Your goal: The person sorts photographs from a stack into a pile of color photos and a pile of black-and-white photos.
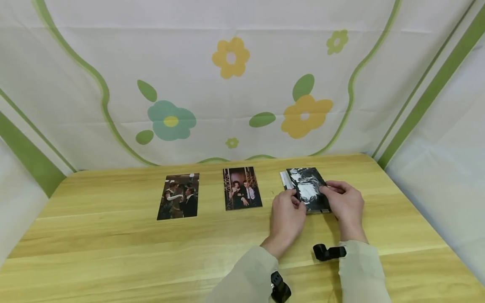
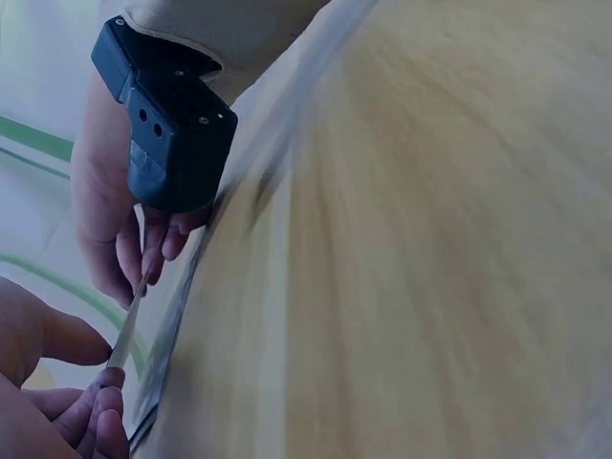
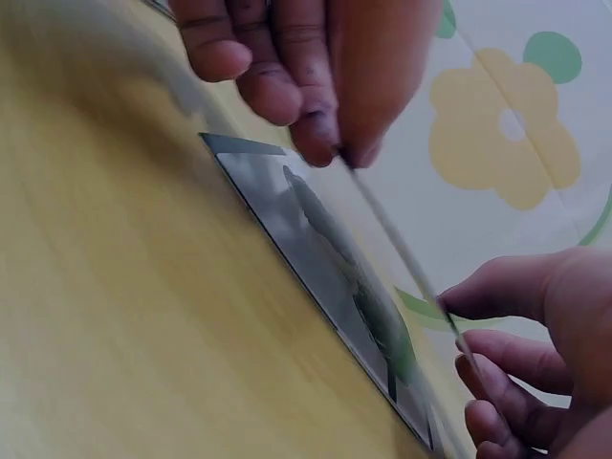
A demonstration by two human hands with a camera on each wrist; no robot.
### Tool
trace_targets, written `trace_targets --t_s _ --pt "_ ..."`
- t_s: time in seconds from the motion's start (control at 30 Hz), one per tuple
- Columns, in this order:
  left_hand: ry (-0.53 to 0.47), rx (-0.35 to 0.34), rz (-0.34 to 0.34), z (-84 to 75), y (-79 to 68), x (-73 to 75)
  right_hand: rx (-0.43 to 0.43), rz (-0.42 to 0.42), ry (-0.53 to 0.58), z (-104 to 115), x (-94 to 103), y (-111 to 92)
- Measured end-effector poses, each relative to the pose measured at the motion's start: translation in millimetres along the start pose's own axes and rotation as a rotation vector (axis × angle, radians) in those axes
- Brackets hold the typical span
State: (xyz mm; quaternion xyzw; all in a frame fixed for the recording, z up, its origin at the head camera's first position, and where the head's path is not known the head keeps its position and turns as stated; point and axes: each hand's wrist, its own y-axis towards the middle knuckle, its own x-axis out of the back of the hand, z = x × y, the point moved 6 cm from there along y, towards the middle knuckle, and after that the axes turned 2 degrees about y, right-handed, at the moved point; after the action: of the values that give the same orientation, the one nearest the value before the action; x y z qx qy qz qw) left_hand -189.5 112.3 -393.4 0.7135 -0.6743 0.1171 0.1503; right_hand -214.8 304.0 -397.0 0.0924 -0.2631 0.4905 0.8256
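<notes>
A black-and-white photo card [image 1: 308, 189] is held between both hands at the right of the table. My left hand [image 1: 288, 216] pinches its lower left edge, and my right hand [image 1: 346, 206] pinches its right side. Both wrist views show this card edge-on, raised a little. Beneath it lies another glossy card [image 3: 316, 258], whose pale left edge peeks out in the head view; the rest is covered there. Left of the hands, a photo card of a seated couple [image 1: 243, 189] and a photo card of a dancing pair [image 1: 179, 197] lie flat.
The wooden table [image 1: 132, 256] meets a white cloth backdrop [image 1: 227, 97] with printed flowers at its far edge. White cloth also hangs at both sides. A black wrist camera [image 1: 329, 252] sits at the right sleeve, another camera [image 1: 280, 288] at the left.
</notes>
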Motion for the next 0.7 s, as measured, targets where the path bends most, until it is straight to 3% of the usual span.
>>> trace_targets --t_s 0.13,0.27,0.7 --pt "0.002 -0.026 -0.002 -1.5 1.5 1.5 -0.013 -0.013 0.013 -1 -0.6 0" --pt "-0.006 -0.001 -0.002 0.5 0.2 2.8 -0.005 -0.012 -0.003 1 -3.5 0" --pt "0.117 0.02 -0.002 1.2 -0.8 10.7 0.042 -0.003 -0.066 2 -13.6 -5"
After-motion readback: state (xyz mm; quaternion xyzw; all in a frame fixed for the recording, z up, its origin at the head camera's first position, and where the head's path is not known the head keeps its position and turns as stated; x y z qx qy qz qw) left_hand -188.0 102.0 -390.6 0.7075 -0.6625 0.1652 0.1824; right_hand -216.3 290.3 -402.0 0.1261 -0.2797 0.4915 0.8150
